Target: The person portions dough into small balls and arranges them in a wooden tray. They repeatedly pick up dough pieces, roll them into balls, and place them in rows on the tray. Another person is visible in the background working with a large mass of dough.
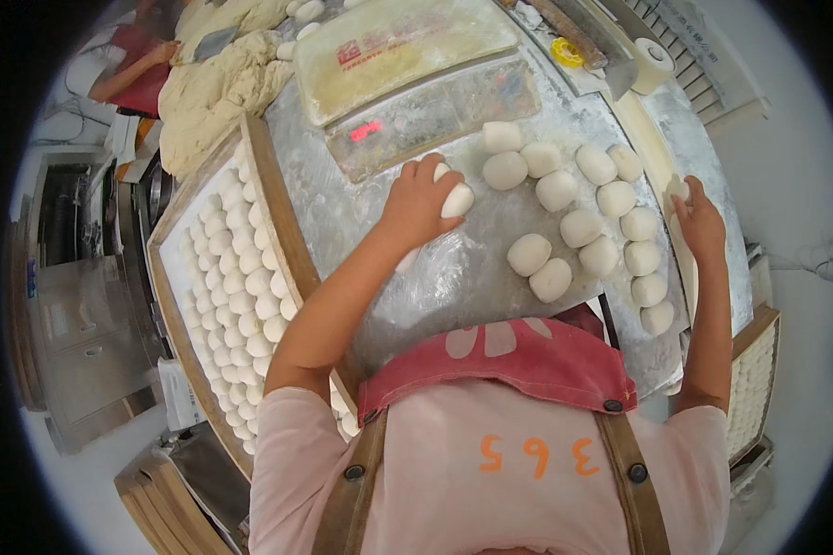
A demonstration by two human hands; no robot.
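Observation:
My left hand (pixel 423 202) is curled over dough balls (pixel 457 200) on the floured metal table, with one showing between its fingers and another beneath the wrist. Off to the right, my right hand (pixel 697 218) grips a piece of dough (pixel 678 189) above the pale conveyor belt (pixel 656 152). Between my hands lie many loose white dough balls (pixel 557 191), some touching and some apart. A wooden-framed tray (pixel 281 229) at the left holds dense rows of dough balls.
A digital scale (pixel 430 114) with a floury lid stands behind my left hand. Large dough masses (pixel 215 97) lie at the upper left, where another person's arm (pixel 132 73) reaches in beside a scraper (pixel 215 43). A second filled tray (pixel 753 388) is at the lower right.

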